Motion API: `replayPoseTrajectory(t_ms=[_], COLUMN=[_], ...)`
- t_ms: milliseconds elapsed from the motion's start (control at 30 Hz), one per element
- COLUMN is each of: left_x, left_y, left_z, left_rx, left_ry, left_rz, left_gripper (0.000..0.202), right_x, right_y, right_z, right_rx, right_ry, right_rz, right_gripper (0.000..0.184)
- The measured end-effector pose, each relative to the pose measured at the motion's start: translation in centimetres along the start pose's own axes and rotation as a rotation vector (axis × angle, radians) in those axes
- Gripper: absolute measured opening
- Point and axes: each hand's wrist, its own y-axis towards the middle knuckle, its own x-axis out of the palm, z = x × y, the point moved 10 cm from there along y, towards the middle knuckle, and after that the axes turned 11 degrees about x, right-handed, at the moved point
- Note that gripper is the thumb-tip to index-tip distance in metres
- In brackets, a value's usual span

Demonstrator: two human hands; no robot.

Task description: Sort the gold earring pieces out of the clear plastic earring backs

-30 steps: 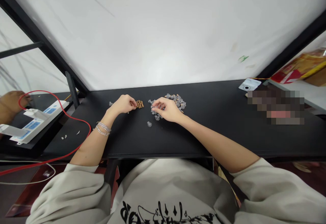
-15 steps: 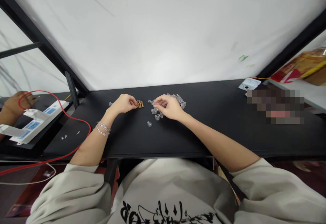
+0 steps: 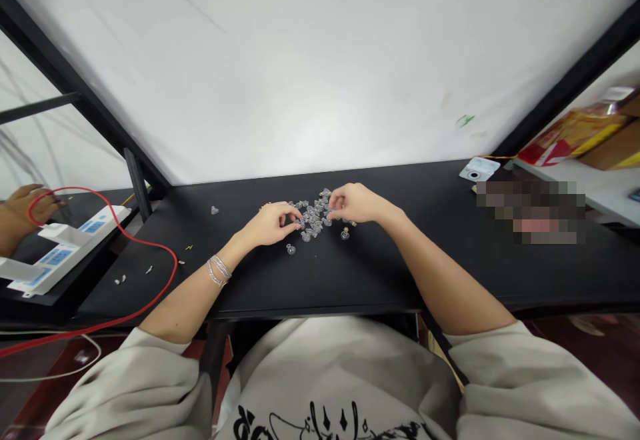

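A loose heap of small clear glass bulbs (image 3: pixel 314 219) lies in the middle of the black table (image 3: pixel 380 273). My left hand (image 3: pixel 273 223) is at the heap's left edge, its fingertips among the bulbs. My right hand (image 3: pixel 354 203) reaches the heap from the right, with finger and thumb drawn together at its edge. Whether either hand holds a bulb is hidden by the fingers. Single bulbs stand apart near my hands: one (image 3: pixel 291 249) below the heap, another (image 3: pixel 345 233) under my right hand. No brown beads show.
A lone bulb (image 3: pixel 215 210) and small metal bits (image 3: pixel 120 280) lie on the table's left part. There, a red cable (image 3: pixel 173 260) curves beside a white power strip (image 3: pixel 65 247). Another person's hand (image 3: pixel 25 210) is at far left. A white device (image 3: pixel 477 169) sits at the back right.
My left hand has moved right from the brown beads to the glass heap, and the beads no longer show. The heap is spread differently, and the view has shifted slightly.
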Motion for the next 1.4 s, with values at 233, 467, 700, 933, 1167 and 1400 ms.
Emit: replayPoseTrajectory(t_ms=[233,467,700,933,1167,1400], left_x=[-0.4,-0.6,-1.0,-1.1,-1.7,-1.2], left_y=[-0.1,0.1,-0.1,-0.1,0.0,0.0], left_z=[-0.4,1.6,1.0,2.0,2.8,2.1], left_rx=[-0.002,0.081,0.054,0.113,0.170,0.092], left_ry=[-0.021,-0.045,-0.056,-0.037,0.001,-0.047], left_rz=[0.038,0.060,0.080,0.081,0.095,0.001], left_gripper=[0.017,0.019,0.023,0.020,0.016,0.027], right_x=[1.8,3.1,5.4,6.3,5.7,4.4], right_y=[-1.4,-2.7,-1.6,-1.1,-1.4,-2.0], right_z=[0.9,-5.4,-5.2,-4.9,-5.2,-5.8], right_rx=[-0.020,-0.270,-0.198,-0.175,-0.193,-0.228], right_ry=[-0.063,0.295,0.601,0.609,0.572,0.472], right_rz=[-0.269,-0.262,-0.271,-0.284,-0.246,-0.065], right_gripper=[0.023,0.030,0.021,0.014,0.014,0.014])
